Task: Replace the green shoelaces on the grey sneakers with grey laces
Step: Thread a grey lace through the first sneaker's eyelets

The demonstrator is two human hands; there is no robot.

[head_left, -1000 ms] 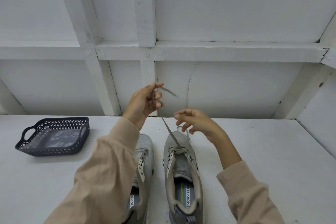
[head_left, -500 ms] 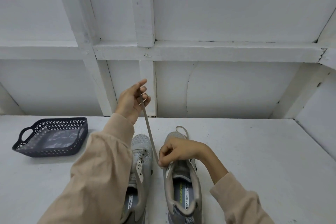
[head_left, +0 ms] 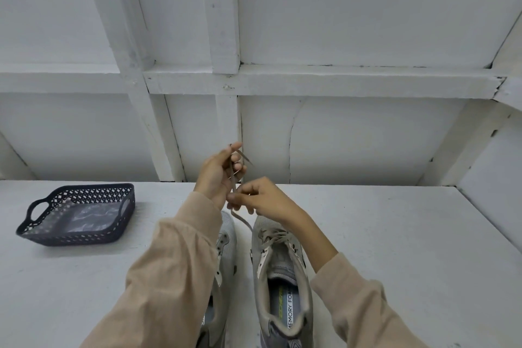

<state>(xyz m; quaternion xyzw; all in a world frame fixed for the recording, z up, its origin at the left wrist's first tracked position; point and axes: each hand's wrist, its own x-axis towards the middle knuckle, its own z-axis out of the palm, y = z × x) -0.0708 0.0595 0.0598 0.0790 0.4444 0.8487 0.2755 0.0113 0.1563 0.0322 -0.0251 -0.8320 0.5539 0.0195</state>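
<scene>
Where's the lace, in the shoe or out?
In: the lace crosses the right shoe's eyelets; left hand and right hand hold its free end.

The insole [head_left: 284, 308] of the sneaker [head_left: 258, 285] lying on the right of the view is showing dark printed words reading "MEMORY FOA", the rest running out of sight under the heel collar. Beside them a yellow-green brand word is showing, too blurred to read.
</scene>
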